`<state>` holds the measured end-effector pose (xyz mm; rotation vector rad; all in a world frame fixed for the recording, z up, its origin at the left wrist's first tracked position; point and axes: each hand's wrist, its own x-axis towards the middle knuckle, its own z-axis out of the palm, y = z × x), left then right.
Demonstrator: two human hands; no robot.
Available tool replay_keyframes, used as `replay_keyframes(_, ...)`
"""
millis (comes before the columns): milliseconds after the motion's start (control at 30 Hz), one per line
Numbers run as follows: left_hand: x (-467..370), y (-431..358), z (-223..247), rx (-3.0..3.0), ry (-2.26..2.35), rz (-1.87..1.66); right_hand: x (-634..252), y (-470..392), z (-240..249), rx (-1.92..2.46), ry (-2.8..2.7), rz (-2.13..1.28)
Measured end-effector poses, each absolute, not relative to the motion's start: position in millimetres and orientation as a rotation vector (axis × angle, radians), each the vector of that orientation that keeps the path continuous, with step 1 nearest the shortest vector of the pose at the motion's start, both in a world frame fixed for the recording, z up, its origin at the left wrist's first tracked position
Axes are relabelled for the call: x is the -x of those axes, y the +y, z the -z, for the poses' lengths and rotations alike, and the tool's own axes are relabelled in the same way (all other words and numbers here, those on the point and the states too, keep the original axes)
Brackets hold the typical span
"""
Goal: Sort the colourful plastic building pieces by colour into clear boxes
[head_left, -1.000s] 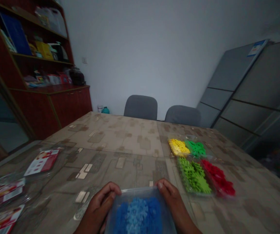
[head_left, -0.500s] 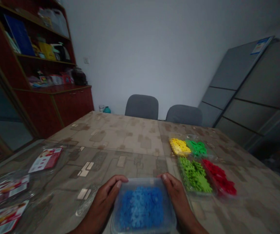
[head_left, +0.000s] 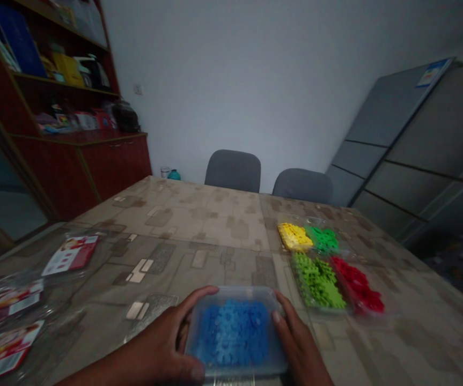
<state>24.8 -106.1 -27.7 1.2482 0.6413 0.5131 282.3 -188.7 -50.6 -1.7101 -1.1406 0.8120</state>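
A clear plastic container (head_left: 235, 370) full of blue snowflake-shaped pieces (head_left: 235, 329) is held between my two hands at the near side of the table. My left hand (head_left: 175, 343) grips its left side, the thumb along the near left corner and the fingers at the far left corner. Along the right edge my right hand (head_left: 295, 338) is closed, its thumb on the top. To the right stand containers of light green pieces (head_left: 320, 281), red pieces (head_left: 358, 284), yellow pieces (head_left: 294, 236) and green pieces (head_left: 323, 239).
Clear packages with red and white labels (head_left: 8, 303) lie at the left of the patterned table (head_left: 211, 220). A transparent lid-like piece (head_left: 154, 308) is beside my left forearm. Two grey chairs (head_left: 233, 170) stand at the far edge, with a red cabinet (head_left: 114, 166) at the left.
My left hand has shifted from the container's far left corner to its left side, thumb now near the front corner. My right thumb has moved nearer along the right edge. The view has shifted slightly.
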Motion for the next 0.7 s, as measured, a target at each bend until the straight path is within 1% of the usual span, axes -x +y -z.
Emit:
replay_keyframes(100,-25.5,-106.4,29.2,-1.161,0.598,-0.465,-282.6,-188.6,54.7,1.712,-1.134,-0.826)
replay_keyframes(200,-28.2,-109.5,33.1,-1.108,0.635,-0.536,-284.8,-187.7,53.3,1.689,-1.161,-0.866)
replay_keyframes(400,-31.3,-114.2,33.3,-1.179,0.672,-0.539,-282.8,-187.9,50.0,1.676,-1.077,-0.825)
replay_keyframes(600,-34.2,-118.7,36.9,-1.156,0.791,-0.629,-286.7,-182.5,52.6,1.509,-0.998,-1.049)
replay_keyframes(700,-32.3,-117.7,41.6,-1.264,0.826,-0.599,-291.3,-182.6,49.6,1.513,-1.017,-1.061)
